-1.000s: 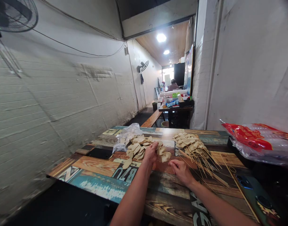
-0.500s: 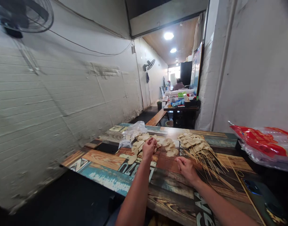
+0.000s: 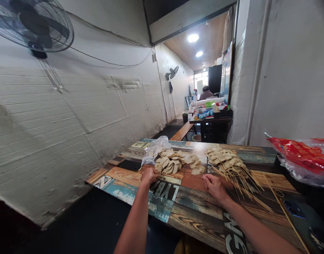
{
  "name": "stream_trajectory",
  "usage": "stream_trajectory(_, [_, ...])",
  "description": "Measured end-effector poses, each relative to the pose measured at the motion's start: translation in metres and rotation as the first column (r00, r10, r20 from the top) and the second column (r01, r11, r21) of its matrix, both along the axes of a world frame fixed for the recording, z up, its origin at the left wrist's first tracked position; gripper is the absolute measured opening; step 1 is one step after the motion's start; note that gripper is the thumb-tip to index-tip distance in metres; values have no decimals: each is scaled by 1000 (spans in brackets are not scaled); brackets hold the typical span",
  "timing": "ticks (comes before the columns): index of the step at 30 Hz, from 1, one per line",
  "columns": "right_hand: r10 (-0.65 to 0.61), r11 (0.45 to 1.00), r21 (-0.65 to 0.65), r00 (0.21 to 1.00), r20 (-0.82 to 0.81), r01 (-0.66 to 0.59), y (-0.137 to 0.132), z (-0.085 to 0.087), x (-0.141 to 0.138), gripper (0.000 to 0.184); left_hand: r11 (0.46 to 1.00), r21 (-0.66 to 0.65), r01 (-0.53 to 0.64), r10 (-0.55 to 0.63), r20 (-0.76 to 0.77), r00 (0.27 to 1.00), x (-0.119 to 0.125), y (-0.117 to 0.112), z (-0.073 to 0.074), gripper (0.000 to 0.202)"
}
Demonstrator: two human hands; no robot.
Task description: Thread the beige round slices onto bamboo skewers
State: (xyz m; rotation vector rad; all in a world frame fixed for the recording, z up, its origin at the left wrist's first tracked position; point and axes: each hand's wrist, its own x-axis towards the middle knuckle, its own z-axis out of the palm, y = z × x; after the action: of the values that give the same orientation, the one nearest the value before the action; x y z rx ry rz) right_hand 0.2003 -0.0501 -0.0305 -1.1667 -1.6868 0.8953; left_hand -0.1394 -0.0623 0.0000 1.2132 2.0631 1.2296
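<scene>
My left hand (image 3: 149,175) rests with fingers curled at the near edge of a loose heap of flat tan slices (image 3: 170,162), and what it holds is hidden. My right hand (image 3: 215,185) lies on the painted plank table (image 3: 193,204) with fingers bent, beside the blunt ends of a bundle of bamboo skewers (image 3: 243,183). Those skewers carry threaded tan slices (image 3: 224,158) at their far ends. A few separate slices (image 3: 195,164) lie between the two piles.
A crumpled clear plastic bag (image 3: 157,147) sits behind the loose heap. A red and clear packet (image 3: 300,157) lies at the right, a dark phone (image 3: 299,213) near the front right. A white brick wall runs along the left, and a person sits at a far table (image 3: 209,118).
My left hand has drawn back from the middle of the slice heap to its near left edge. The camera view has swung left. My right hand stays by the skewer ends.
</scene>
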Motion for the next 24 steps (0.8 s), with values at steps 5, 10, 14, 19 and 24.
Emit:
stream_trajectory(5, [4,1000,13,1000,-9,-4,-1,0,-1,41,999,19,44,-41,-140,989,6,-12,4,23])
stream_trajectory(10, [-15,999,44,1000,-21,16,-4,3,-2,42,946,258,195,-280,351,894,56,5,20,27])
stream_trajectory(14, [-85,993,78,995,-58,89,-5,6,2,47,935,342,95,-333,754,566,121,46,27,34])
stream_trajectory(19, [-116,988,103,993,-22,118,-5,3,7,50,943,332,-2,-286,816,503,152,78,10,42])
stream_trajectory(24, [16,997,77,998,55,-20,-11,4,6,48,936,351,19,-292,748,596,136,85,-4,39])
